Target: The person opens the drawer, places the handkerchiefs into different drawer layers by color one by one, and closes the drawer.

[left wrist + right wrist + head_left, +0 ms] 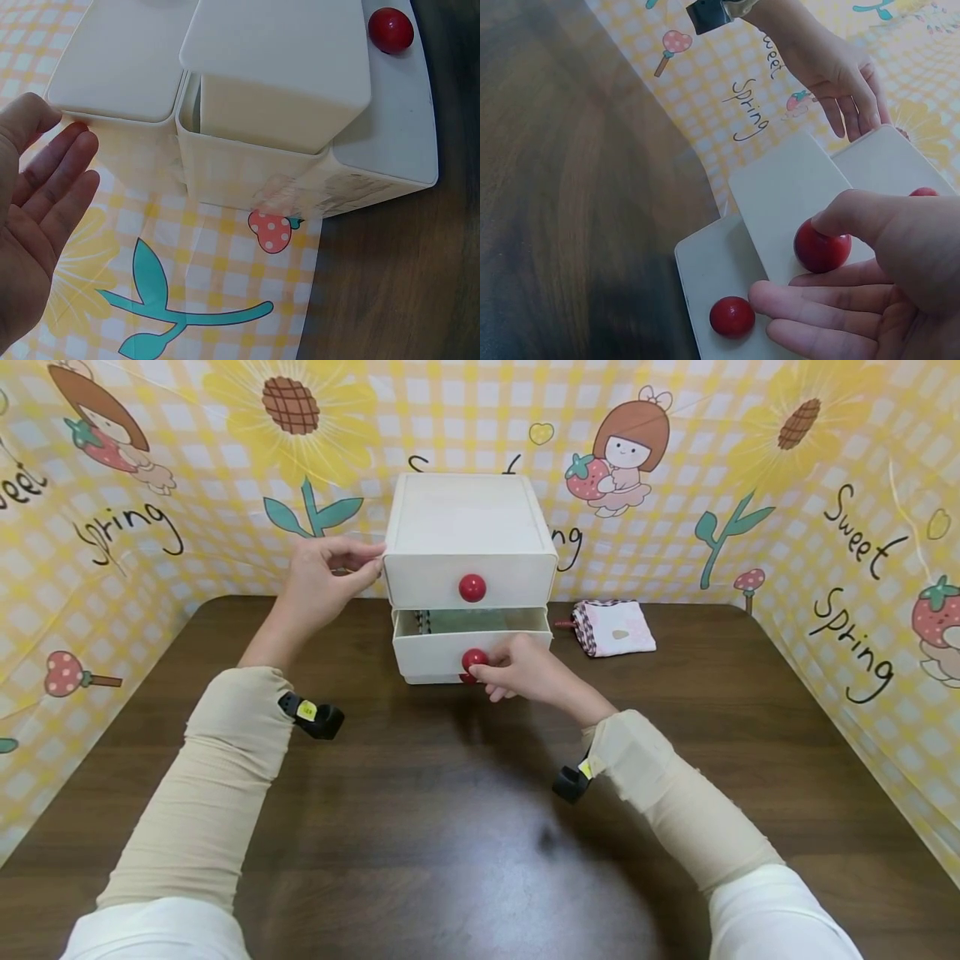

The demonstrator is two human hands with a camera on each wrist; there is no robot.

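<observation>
A white drawer cabinet (470, 514) with red round knobs stands at the back of the table. Its middle drawer (427, 652) is pulled partly out. Inside lies a greenish flat thing (468, 621) with dark marks along its left side. My right hand (528, 668) pinches the middle drawer's red knob (822, 245) between thumb and fingers. At the cabinet's upper left edge, my left hand (322, 578) touches the corner with thumb and fairly straight fingertips. The top drawer (124, 60) is closed, as is the bottom drawer (394, 112).
Right of the cabinet lies a folded pink-and-white cloth item (618, 628) with a checked edge and a thin red piece sticking out. A yellow checked sheet (480, 435) hangs behind and at both sides. The brown table (420, 827) stretches out in front.
</observation>
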